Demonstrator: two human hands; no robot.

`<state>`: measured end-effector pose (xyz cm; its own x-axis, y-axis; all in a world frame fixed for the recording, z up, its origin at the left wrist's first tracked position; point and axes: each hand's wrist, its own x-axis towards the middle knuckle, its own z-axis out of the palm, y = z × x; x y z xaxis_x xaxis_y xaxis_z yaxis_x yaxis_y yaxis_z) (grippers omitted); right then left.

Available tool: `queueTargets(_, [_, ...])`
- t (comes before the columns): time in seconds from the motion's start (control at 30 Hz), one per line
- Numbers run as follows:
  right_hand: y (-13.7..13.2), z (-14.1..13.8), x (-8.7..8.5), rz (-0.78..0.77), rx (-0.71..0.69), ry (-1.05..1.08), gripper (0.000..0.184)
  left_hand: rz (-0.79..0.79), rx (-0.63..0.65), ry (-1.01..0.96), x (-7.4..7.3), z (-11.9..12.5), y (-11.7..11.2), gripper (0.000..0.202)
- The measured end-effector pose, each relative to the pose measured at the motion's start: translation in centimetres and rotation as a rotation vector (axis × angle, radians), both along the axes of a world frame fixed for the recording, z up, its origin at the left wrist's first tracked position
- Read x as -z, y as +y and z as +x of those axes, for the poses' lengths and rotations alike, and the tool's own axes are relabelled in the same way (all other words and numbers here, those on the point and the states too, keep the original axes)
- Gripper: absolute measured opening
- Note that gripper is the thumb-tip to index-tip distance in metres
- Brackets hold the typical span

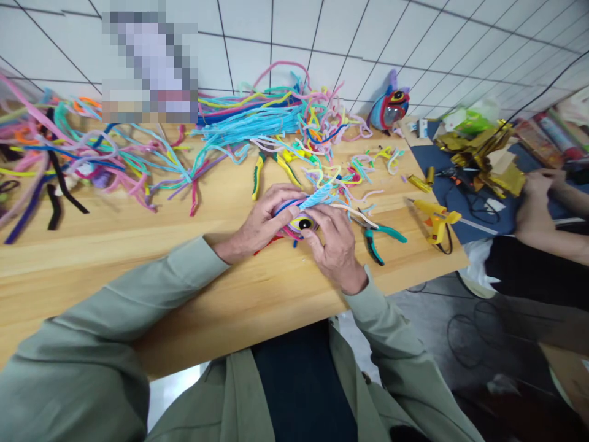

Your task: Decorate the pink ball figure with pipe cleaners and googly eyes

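Between my two hands is a colourful pipe-cleaner figure (294,229) with a round black eye ringed in yellow. My left hand (271,218) is closed round its left side, the thumb lying across the top. Fingers of my right hand (334,239) press on the right side, near a light-blue pipe-cleaner piece (319,196) that sticks up from the figure. Parts of the figure are hidden under my fingers. Teal-handled pliers (380,238) lie just right of my right hand. Yellow-and-green pliers (264,172) rest beyond my left hand.
Heaps of pipe cleaners (253,123) line the back of the wooden table (184,331). A similar finished-looking figure (389,109) stands at the wall. A yellow glue gun (435,220) lies at the right, near another person's arms (543,215) and crumpled gold paper (488,153).
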<state>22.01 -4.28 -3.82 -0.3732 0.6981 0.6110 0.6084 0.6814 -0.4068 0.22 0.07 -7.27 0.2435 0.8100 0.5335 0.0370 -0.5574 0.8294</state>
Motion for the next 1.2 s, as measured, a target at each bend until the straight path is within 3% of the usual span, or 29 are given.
queueTargets(0.23, [-0.1, 0.0, 0.3, 0.070, 0.034, 0.027, 0.032, -0.021, 0.008, -0.013, 0.2, -0.1, 0.1, 0.033])
queueTargets(0.7, [-0.2, 0.1, 0.5, -0.066, 0.033, 0.061, 0.036, -0.058, 0.000, -0.014, 0.6, -0.2, 0.1, 0.041])
queueTargets(0.83, [-0.1, 0.3, 0.4, -0.120, 0.062, 0.277, 0.033, -0.085, -0.003, -0.032, 0.5, -0.2, 0.2, 0.043])
queueTargets(1.03, [0.0, 0.5, -0.5, -0.508, 0.013, 0.836, 0.032, -0.100, -0.021, -0.047, 0.6, -0.1, 0.3, 0.047])
queueTargets(1.2, [-0.9, 0.8, -1.8, -0.664, -0.065, 1.043, 0.032, -0.126, -0.036, -0.075, 0.9, 0.0, 0.5, 0.049])
